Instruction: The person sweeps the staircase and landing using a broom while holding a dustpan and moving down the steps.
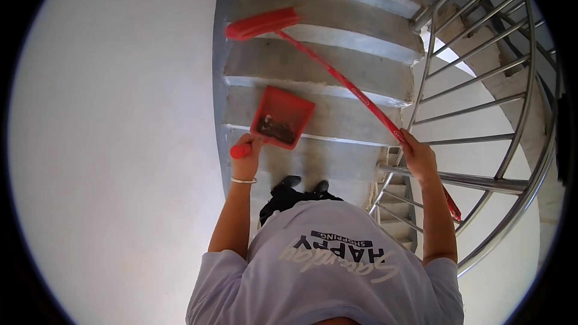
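A red dustpan [288, 110] with dark debris [276, 130] in it is held over the steps by its handle. My left hand [248, 149] is closed around that handle, whose round end sticks out to the left. In my right hand [418, 155] is the long red handle of a broom [355, 91], gripped well toward its rear end. The broom's red head [262, 23] is at the upper left, beyond the dustpan and close to the wall side of the stairs. Its bristles are hard to make out from here.
Concrete steps [318, 63] run up the middle of the view. A white wall [114, 144] bounds them on the left. Metal railings [475, 180] curve along the right, beside my right arm. My dark shoes [321, 186] stand on a step, and more stairs [394, 207] show below through the railing.
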Motion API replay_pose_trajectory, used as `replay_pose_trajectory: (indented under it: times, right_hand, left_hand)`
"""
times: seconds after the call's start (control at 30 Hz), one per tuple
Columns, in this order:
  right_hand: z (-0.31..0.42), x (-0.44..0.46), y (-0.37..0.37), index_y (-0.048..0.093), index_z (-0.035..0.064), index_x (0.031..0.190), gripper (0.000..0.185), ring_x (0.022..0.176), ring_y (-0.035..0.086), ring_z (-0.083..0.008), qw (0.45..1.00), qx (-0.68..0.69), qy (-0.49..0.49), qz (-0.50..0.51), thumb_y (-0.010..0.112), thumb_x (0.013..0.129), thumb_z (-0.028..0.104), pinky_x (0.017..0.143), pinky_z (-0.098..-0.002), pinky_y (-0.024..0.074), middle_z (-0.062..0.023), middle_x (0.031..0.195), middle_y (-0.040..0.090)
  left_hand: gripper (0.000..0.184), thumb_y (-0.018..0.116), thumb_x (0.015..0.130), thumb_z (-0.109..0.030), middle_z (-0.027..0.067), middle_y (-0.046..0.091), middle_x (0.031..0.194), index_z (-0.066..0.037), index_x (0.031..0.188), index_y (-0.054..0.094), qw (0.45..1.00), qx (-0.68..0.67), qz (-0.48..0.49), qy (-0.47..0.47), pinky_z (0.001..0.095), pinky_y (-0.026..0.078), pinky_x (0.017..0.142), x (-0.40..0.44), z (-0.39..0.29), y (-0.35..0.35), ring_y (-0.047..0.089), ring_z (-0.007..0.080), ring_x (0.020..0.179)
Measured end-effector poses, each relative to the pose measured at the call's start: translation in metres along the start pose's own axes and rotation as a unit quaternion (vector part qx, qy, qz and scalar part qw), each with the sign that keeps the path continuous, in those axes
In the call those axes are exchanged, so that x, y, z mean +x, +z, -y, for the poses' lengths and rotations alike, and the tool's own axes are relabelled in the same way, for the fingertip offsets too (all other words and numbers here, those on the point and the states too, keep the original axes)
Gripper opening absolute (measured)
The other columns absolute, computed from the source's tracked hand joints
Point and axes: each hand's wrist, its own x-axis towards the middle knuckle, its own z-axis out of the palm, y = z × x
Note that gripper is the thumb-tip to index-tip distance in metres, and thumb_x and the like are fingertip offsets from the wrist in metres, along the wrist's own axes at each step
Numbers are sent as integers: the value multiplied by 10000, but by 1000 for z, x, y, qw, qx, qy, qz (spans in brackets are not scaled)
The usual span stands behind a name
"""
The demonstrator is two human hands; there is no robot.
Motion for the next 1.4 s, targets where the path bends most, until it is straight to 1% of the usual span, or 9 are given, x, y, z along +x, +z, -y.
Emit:
replay_pose_trajectory:
  times: [0.2,0.4,0.6,0.7,0.9,1.0,1.07,1.17,1.4]
  right_hand:
    - [15,10,12,489,238,1231,368,702,604,-335,996,-27,-72,45,489,866,286,655,-423,472,-152,727,618]
    - [12,54,1,441,282,1276,371,687,617,-298,965,-226,-104,82,416,908,313,660,-412,493,-124,746,630]
    - [-7,86,-48,496,285,1232,345,584,590,-267,934,-281,-220,-7,472,888,298,557,-396,466,-87,640,588]
    - [27,117,-60,503,287,1224,337,593,592,-267,916,-336,-219,20,465,889,298,556,-387,467,-95,648,587]
    - [95,210,-21,533,285,1191,318,690,598,-301,884,-307,-347,-65,472,879,292,620,-421,459,-112,738,611]
    - [115,235,-24,542,274,1184,316,792,601,-301,898,-293,-324,-44,470,877,291,684,-423,461,-98,843,632]
    - [116,235,-24,539,266,1189,326,873,590,-296,904,-321,-281,26,487,868,280,738,-417,458,-94,935,631]
    - [69,224,-18,538,258,1187,324,952,575,-290,931,-251,-262,43,477,872,302,776,-403,461,-95,1013,619]
    - [-46,124,-73,535,238,1182,318,876,595,-290,966,-219,-105,91,478,874,294,752,-398,458,-85,965,633]
  left_hand:
    - [129,595,811,-126,49,593,719,0,823,618,1000,6,11,-2,222,449,606,-9,-9,-15,537,105,635]
    - [147,598,817,-133,47,592,724,12,830,616,999,12,4,-36,221,450,611,-18,11,-25,541,105,639]
    - [133,592,820,-115,63,599,759,17,832,609,997,-28,-11,-66,216,469,628,-23,15,-23,561,112,662]
    - [124,581,821,-102,75,605,790,20,831,606,997,-31,-18,-67,222,485,635,-26,19,-20,568,115,684]
    - [116,572,819,-84,82,613,822,26,834,606,998,-26,-26,-45,226,498,651,-30,22,-13,571,115,707]
    - [118,576,818,-82,78,612,820,30,837,607,998,-26,-28,-45,223,496,652,-33,19,-8,569,114,703]
    - [121,577,818,-83,76,611,818,32,839,608,998,-32,-28,-41,222,493,647,-34,20,-5,567,113,699]
    - [130,583,818,-89,73,609,812,35,842,611,999,17,-36,-16,219,489,636,-38,25,-5,563,114,694]
    - [134,580,806,-96,74,604,816,30,838,611,998,-20,-2,-59,219,494,615,-30,12,-2,567,122,696]
